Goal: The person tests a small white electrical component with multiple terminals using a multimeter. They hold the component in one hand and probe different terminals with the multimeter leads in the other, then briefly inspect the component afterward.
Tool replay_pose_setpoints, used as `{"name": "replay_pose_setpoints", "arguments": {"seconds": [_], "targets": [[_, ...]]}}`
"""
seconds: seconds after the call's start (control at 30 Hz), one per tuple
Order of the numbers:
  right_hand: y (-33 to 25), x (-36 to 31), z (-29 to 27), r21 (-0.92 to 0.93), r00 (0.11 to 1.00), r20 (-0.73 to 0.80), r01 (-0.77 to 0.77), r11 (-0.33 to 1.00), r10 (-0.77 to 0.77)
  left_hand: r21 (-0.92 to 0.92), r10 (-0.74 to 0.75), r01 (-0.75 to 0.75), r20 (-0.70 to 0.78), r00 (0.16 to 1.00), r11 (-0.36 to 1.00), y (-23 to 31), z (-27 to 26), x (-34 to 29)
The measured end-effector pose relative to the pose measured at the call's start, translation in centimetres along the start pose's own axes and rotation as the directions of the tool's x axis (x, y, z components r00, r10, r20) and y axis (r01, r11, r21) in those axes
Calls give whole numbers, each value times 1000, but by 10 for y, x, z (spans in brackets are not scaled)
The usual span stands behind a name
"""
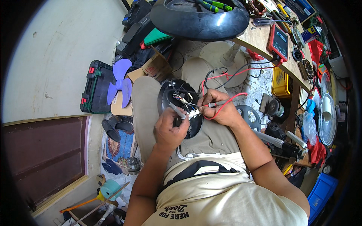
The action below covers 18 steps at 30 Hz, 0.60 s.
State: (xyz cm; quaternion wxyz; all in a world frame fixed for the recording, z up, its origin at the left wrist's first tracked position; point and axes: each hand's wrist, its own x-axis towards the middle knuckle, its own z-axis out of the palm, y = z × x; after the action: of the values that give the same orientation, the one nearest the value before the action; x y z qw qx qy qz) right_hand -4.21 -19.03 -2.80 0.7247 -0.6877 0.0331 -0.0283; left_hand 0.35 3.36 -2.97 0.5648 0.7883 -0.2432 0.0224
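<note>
A round black fan base lies open in my lap, with thin coloured wires coming out of its inside. Between my hands, above the base, is a small white switch-like part. My left hand is closed around a grey test probe, its thumb and fingertips beside the white part. In my right hand is a second test probe; a red lead loops near it. The right fingertips touch the white part's other end. Where the probe tips make contact is too small to tell.
A red multimeter with a lit display stands at the edge of the wooden table; its leads hang toward my lap. A black round housing with green-handled pliers is ahead. Purple fan blades and a toolbox are left.
</note>
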Motion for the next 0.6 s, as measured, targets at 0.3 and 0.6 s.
{"name": "replay_pose_setpoints", "arguments": {"seconds": [0.3,0.6], "targets": [[2,4,-4,33,1000,8,-26,999,26,68,153,-152,-11,988,986,0,2,7],[2,5,-3,40,1000,21,-19,999,18,117,209,-212,40,977,970,-4,3,7]]}}
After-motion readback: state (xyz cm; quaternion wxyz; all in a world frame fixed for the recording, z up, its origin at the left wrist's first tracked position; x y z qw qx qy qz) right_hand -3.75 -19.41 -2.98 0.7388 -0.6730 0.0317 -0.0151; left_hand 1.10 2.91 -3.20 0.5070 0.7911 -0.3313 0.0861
